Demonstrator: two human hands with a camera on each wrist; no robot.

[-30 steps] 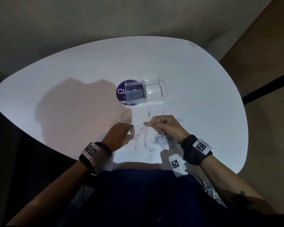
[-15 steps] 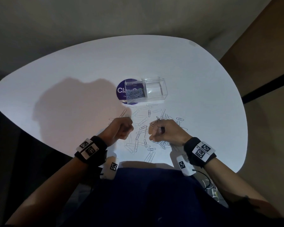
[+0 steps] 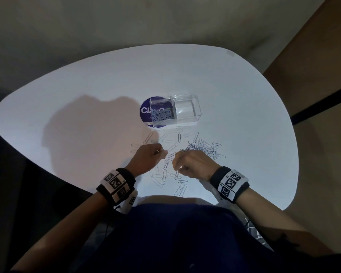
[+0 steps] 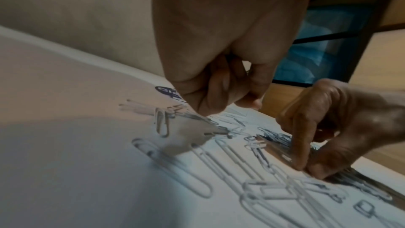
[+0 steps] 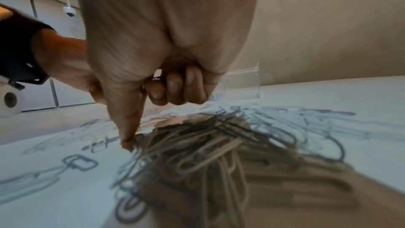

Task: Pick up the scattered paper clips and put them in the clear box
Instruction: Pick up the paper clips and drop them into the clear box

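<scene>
While both fists sit low over the white table (image 3: 244,95), the left hand (image 3: 149,157) is curled tight with a glint of metal showing between its thumb and fingers, so it seems to hold a paper clip or a few, though the wrist view is too blurred to count them. Just to its right, nearly touching it, the right hand (image 3: 193,164) has its last three fingers folded into the palm around some clips, while thumb and forefinger reach down and pinch at a clip on the tabletop. Scattered paper clips (image 3: 165,174) lie between and below the two hands, and a denser heap of clips (image 3: 203,148) sits just beyond the right knuckles. Farther ahead of both hands stands the clear box (image 3: 187,112), resting partly on a round purple sticker (image 3: 146,111); a batch of clips already lies in its left half. Black wristbands with square-patterned markers (image 3: 231,183) wrap both wrists.
</scene>
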